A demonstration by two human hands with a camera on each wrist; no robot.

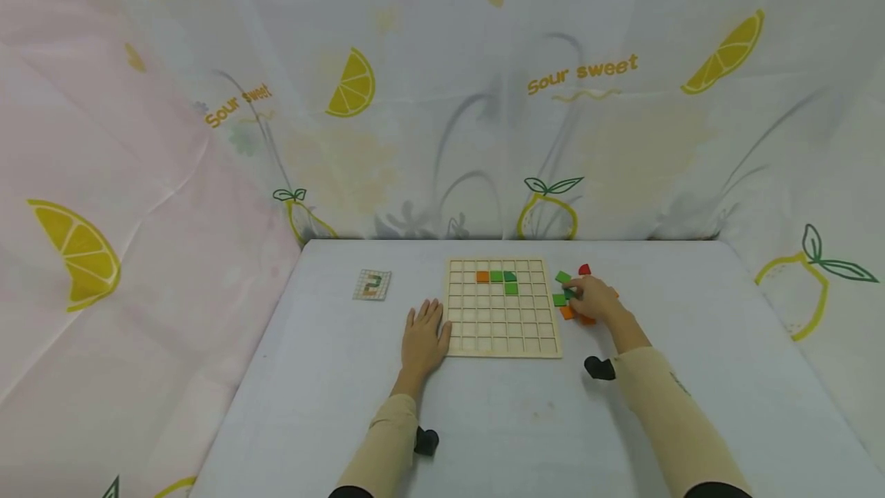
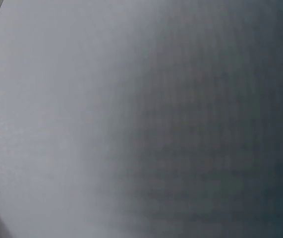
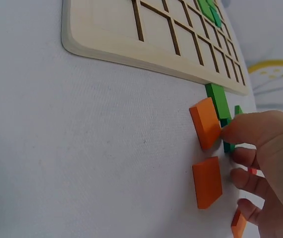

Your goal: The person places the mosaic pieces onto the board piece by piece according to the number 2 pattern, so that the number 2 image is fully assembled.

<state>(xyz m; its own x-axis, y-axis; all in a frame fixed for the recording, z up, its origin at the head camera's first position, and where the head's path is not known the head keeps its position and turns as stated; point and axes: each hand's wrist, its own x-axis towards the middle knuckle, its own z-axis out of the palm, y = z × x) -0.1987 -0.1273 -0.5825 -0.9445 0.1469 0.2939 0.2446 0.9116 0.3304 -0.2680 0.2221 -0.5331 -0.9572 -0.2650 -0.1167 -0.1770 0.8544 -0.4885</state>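
A wooden grid board (image 1: 501, 329) lies on the white table. In its upper cells sit an orange tile (image 1: 482, 277), a green tile (image 1: 496, 276), a dark green tile with a cut corner (image 1: 510, 277) and another green tile (image 1: 511, 288). My left hand (image 1: 423, 340) rests flat, its thumb against the board's left edge. To the board's right, my right hand (image 1: 596, 298) reaches into loose tiles. Its thumb and index finger pinch a dark green tile (image 3: 227, 144), partly hidden by the fingertips. Orange tiles (image 3: 208, 182) and a green tile (image 3: 218, 100) lie beside it.
A small pattern card (image 1: 372, 284) lies left of the board. A red piece (image 1: 585, 269) lies beyond my right hand. A printed cloth (image 1: 442, 137) hangs behind the table. The left wrist view shows mostly a blurred white surface and dark shade.
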